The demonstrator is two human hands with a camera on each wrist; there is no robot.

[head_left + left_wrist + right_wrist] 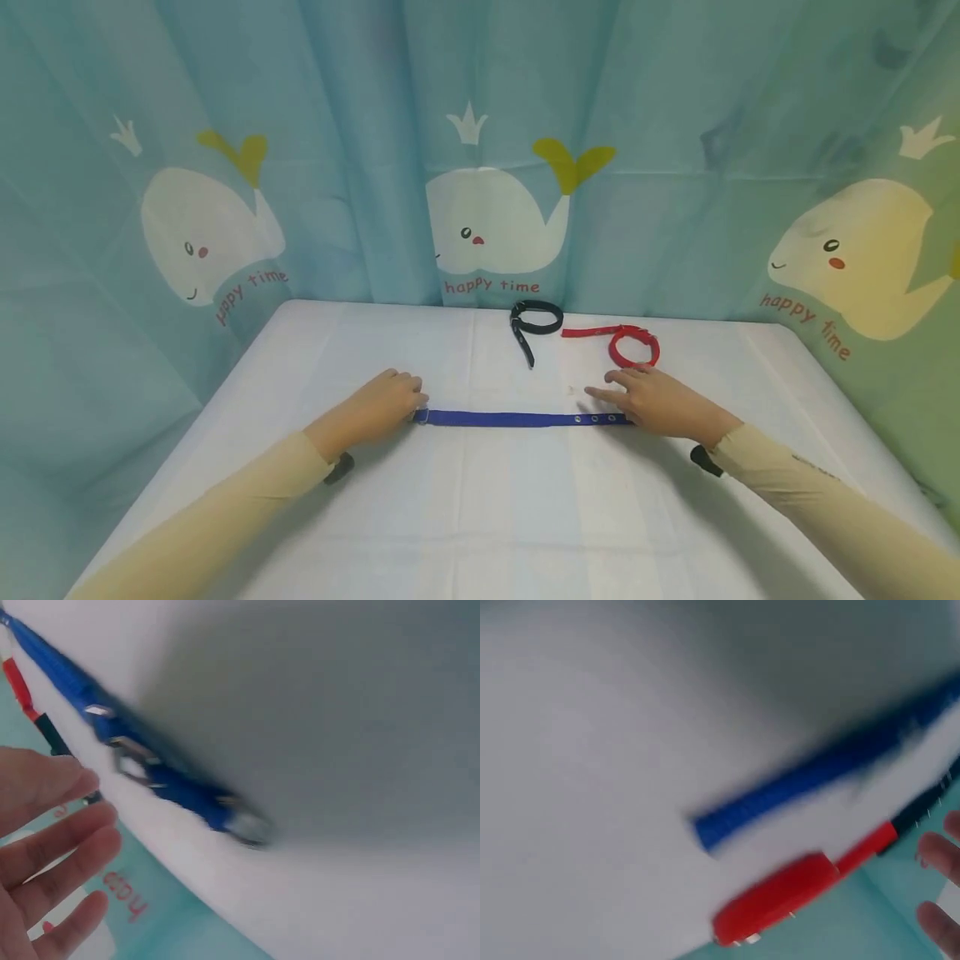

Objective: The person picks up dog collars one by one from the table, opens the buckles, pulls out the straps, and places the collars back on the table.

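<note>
A blue collar (487,419) lies stretched out straight across the white table, its buckle end at the left and its eyelets toward the right. Over the buckle end hovers my left hand (382,406). In the left wrist view its fingers (64,840) are spread and hold nothing, apart from the metal buckle (133,761). My right hand (660,404) is above the eyelet end, index finger extended to the left. The right wrist view shows only its fingertips (936,851), apart from the blue strap (795,780), with nothing gripped.
A black collar (522,343), looped with its tail out, lies near the table's back edge. Right of it is a red collar (592,332), also looped, just beyond my right hand. A blue curtain (360,233) with whale prints hangs behind the white table (487,517).
</note>
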